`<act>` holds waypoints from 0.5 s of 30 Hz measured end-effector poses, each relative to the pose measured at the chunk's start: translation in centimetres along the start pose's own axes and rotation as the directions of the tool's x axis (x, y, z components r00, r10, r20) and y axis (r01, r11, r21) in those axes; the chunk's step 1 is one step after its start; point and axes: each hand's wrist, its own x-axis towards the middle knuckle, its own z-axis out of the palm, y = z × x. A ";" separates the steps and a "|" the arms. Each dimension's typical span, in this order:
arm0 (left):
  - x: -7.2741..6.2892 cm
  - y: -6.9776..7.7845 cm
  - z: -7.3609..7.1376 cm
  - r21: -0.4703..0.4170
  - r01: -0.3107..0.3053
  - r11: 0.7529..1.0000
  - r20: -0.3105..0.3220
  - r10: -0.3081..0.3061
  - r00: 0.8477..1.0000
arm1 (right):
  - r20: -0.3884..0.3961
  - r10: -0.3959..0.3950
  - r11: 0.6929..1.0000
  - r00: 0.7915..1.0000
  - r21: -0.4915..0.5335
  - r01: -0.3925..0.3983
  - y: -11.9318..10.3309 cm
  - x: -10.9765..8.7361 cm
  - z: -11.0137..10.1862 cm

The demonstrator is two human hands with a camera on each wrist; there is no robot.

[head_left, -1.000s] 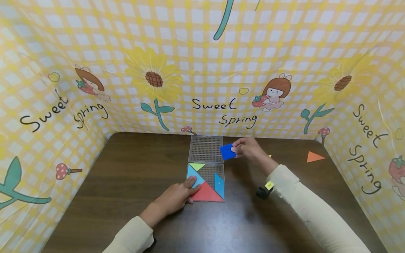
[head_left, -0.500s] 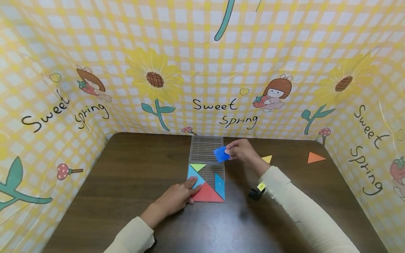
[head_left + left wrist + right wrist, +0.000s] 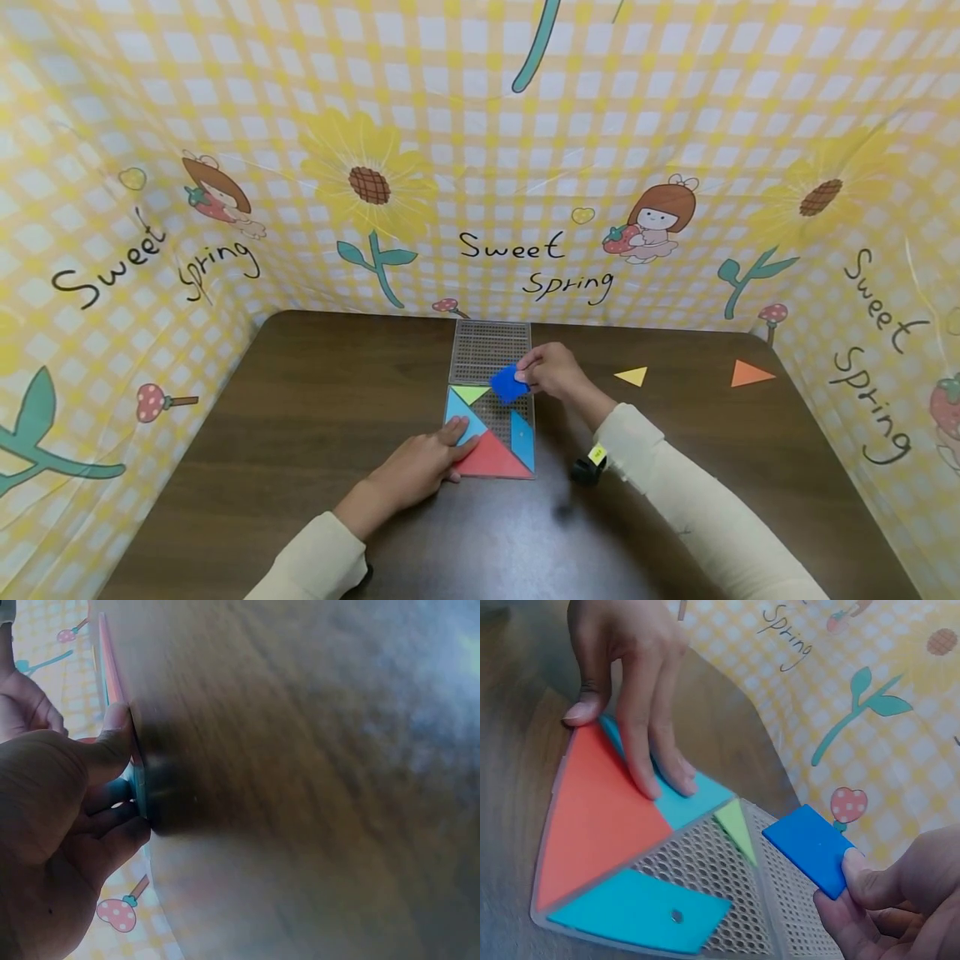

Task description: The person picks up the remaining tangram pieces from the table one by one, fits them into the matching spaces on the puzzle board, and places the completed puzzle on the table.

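My right hand pinches a dark blue square tangram piece between thumb and fingers, tilted over the far part of the case's near half. The hinged clear case lies unfolded, its perforated floor bare in the middle. Set in it are a red triangle, a light blue triangle, a green triangle and a blue parallelogram. With straight fingers my left hand presses on the light blue triangle; its thumb rests at the case's near left corner.
A yellow triangle and an orange triangle lie on the dark wooden table to the right. Yellow checked cloth rises along the back and both sides. A black wrist camera hangs under the right sleeve.
My right hand has carried the blue square left and nearer, from right of the case's far half to over the near half. The yellow triangle is uncovered. The left hand stays put.
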 end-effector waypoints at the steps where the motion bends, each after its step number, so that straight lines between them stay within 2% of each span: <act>1: 0.0 0.0 0.0 -0.001 -0.001 1.000 -0.004 0.001 1.000 | 0.001 0.001 1.000 1.000 -0.004 -0.001 0.0 0.0 0.2; 7: 0.1 -0.1 0.1 0.024 -0.020 1.000 -0.042 0.021 0.999 | 0.010 -0.002 0.999 1.000 -0.047 0.002 0.2 -0.1 1.8; 15: 0.0 0.0 0.0 0.018 -0.003 1.000 -0.019 0.003 1.000 | 0.023 -0.036 0.987 0.999 -0.156 0.040 0.4 0.1 3.4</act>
